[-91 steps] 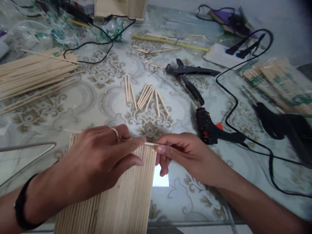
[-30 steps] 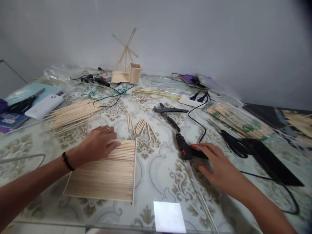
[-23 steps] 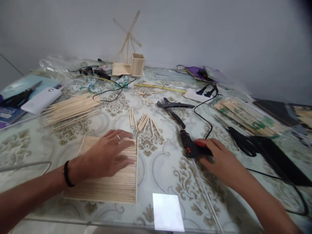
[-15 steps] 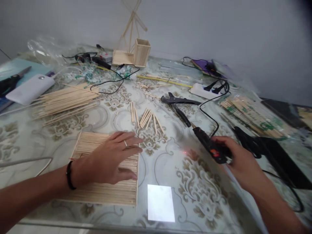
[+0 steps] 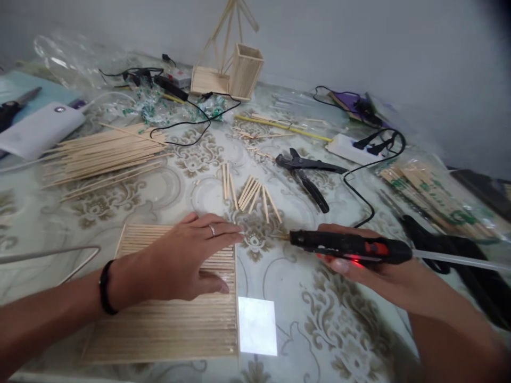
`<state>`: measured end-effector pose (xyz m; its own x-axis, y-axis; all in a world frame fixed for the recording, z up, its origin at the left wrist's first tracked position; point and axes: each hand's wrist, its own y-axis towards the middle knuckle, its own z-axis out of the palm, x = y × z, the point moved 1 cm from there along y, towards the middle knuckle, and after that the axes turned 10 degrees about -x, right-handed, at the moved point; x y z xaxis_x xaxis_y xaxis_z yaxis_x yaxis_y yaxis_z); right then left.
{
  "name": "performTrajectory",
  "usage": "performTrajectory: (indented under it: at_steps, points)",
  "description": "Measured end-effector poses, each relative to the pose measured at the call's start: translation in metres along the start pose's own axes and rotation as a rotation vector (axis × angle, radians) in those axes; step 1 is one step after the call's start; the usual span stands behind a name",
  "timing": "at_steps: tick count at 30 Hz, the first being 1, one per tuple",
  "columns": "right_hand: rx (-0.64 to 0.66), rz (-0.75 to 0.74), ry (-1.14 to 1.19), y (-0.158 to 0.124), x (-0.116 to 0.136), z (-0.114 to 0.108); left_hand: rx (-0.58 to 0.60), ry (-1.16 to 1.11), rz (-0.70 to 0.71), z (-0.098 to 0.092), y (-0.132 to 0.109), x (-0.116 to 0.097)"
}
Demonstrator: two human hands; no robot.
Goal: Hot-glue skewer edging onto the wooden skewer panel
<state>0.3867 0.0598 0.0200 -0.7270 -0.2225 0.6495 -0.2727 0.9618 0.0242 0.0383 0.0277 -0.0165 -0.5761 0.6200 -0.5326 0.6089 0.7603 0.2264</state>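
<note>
My left hand lies flat, fingers stretched out, over a panel of thin wooden sticks laid side by side. Its fingertips reach past the panel's right edge. On the right, my right hand is wrapped round a black hot glue gun, whose nozzle points left toward the panel without touching it. A red light glows on the gun and a pale glue stick sticks out of its back. Short cut sticks lie beyond my left fingertips.
Black pliers lie behind the glue gun, near a white power strip with cords. Long sticks and a white power bank are at left. A stick-built box stands at the back. Bagged sticks and black scissors lie right.
My right hand has turned the glue gun level and brought its nozzle leftward, nearer the panel. My left hand stays on the panel. The view has shifted slightly.
</note>
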Motion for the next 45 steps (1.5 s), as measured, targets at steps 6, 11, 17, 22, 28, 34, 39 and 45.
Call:
performTrajectory:
  at_steps: [6, 11, 17, 22, 28, 34, 39, 45]
  points:
    - [0.441, -0.205, 0.227, 0.022, 0.037, 0.016, -0.006, 0.01, 0.046, -0.001, 0.003, 0.0]
    - [0.472, -0.218, 0.34, 0.015, 0.039, 0.042, -0.008, 0.041, 0.07, -0.001, 0.002, -0.003]
    - [0.484, -0.311, 0.352, 0.007, 0.037, 0.051, -0.031, 0.038, 0.092, 0.0, -0.001, -0.004]
    - [0.503, -0.347, 0.322, 0.005, 0.037, 0.053, -0.038, 0.049, 0.093, 0.001, 0.0, -0.004]
    - [0.516, -0.351, 0.246, 0.002, 0.036, 0.054, -0.037, 0.05, 0.107, -0.001, 0.003, -0.004]
    - [0.508, -0.346, 0.241, 0.001, 0.033, 0.056, -0.032, 0.069, 0.112, 0.0, 0.002, -0.004]
    - [0.497, -0.349, 0.293, -0.003, 0.028, 0.059, -0.039, 0.071, 0.124, 0.0, 0.003, -0.004]
    - [0.5, -0.35, 0.305, 0.0, 0.028, 0.059, -0.041, 0.075, 0.12, -0.001, 0.002, -0.004]
